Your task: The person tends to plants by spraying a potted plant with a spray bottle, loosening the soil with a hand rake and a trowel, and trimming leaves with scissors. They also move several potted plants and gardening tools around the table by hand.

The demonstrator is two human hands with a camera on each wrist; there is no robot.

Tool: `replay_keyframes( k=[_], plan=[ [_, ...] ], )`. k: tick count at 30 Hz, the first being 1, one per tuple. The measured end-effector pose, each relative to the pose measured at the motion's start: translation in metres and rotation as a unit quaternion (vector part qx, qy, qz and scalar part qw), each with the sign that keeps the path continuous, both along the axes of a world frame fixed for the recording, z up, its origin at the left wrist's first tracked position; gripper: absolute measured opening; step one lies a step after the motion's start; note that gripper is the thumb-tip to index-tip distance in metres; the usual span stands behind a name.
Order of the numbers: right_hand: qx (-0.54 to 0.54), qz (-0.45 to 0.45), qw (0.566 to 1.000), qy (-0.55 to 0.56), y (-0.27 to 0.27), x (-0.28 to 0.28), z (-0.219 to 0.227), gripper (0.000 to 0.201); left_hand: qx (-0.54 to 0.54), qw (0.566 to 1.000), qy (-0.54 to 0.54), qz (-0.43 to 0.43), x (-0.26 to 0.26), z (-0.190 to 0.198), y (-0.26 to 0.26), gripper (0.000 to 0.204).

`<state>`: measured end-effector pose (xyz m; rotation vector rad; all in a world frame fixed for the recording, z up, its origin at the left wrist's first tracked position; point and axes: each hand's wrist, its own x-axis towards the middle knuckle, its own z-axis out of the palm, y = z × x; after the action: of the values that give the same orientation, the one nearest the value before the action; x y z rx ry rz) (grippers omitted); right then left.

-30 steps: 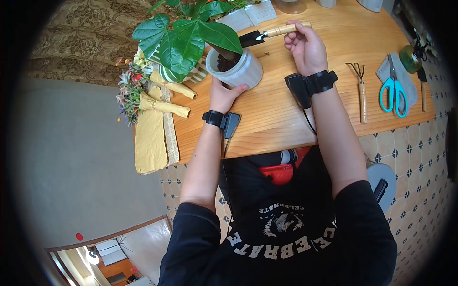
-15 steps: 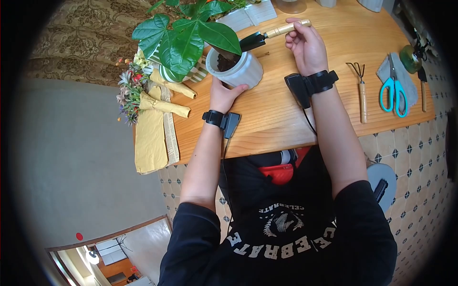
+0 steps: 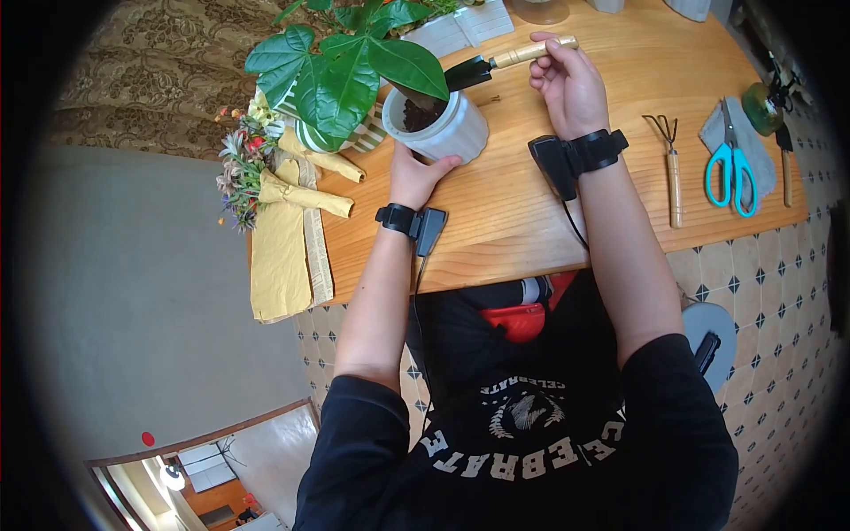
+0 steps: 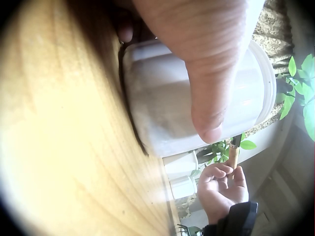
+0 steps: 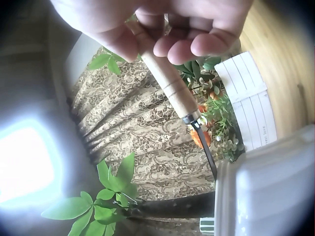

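The left hand is clamped on the white pot, which stands on the table toward its left edge. The right hand pinches the trowel by its handle, the blade near the pot's rim.

Your black, short-sleeved shirt carries pale "CELEBRATE" lettering, large and small, around a wreath emblem. Each wrist wears a black strap and dark box with a thin cable.

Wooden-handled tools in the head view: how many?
3: trowel in the right hand, rake left of the scissors, black-bladed tool right of them. The plant may hide more.
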<state>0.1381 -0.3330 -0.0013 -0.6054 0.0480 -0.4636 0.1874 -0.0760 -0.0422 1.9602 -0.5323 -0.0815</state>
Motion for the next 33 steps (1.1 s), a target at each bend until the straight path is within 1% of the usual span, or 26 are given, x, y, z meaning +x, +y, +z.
replay_keyframes(
  k=[14,17,20,33],
  plan=[
    [0.015,0.009,1.000,0.005,-0.0009,0.0017,-0.0035,0.019,0.016,1.000,-0.001,0.010,-0.0012,0.0018,-0.0001,0.079],
    [0.000,0.009,1.000,0.008,-0.0017,0.0014,-0.0035,0.025,0.013,1.000,-0.004,0.008,-0.0012,0.0018,-0.0002,0.079],
    [0.012,0.007,1.000,0.006,-0.0002,-0.0002,-0.0011,0.020,0.012,1.000,0.001,0.014,-0.0015,0.0014,-0.0003,0.079],
    [0.012,0.009,1.000,0.006,-0.0011,0.0004,-0.0024,0.020,0.007,1.000,-0.003,0.009,-0.0027,0.0035,-0.0014,0.079]
  ],
)
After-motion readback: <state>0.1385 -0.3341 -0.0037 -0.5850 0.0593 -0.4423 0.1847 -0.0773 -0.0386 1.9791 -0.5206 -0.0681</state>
